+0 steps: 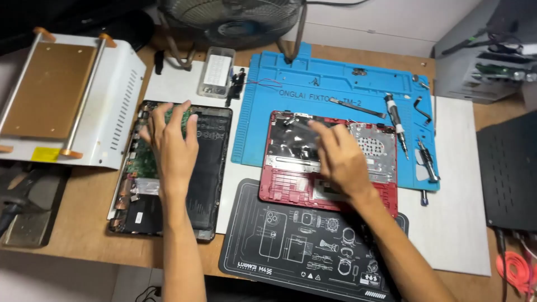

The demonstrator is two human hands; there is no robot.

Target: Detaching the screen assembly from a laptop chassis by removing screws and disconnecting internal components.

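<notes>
- I see left hand (pixel 172 146) flat, fingers spread, gripping nothing, pressing on black laptop base (pixel 168 173) at table's left.
- Right hand (pixel 341 158) open, fingertips touching inside red laptop shell (pixel 330 162), which straddles the blue mat (pixel 335 89) and black mat (pixel 291 246).

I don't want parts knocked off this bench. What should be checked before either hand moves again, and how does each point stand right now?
1. Left hand flat on the black board tray: ok.
2. Right hand on the red shell: ok.
3. Red shell fully on a mat: not ok, it straddles the blue mat and black mat.
4. Screwdrivers clear of the hands: ok.
5. Loose screws under the hands: cannot tell.
</notes>
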